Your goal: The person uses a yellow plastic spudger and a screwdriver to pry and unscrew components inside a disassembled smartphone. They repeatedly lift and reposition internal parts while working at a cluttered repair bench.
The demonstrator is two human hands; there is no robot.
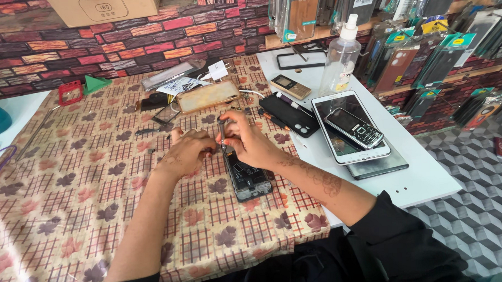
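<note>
Head view: opened phone [248,179] just below right hand [250,142] grip.

Person, head view, two bare arms.
Left hand [187,151]: bare, no ring or watch visible; faint henna-like pattern on the back.
Right hand [251,144]: bare, no glove.
Right forearm [313,180]: dark floral henna-like tracery running from wrist toward elbow.
Sleeves [399,230]: black fabric, pushed up to about the elbows on both arms.
Torso: black garment, lower edge of view.
</note>
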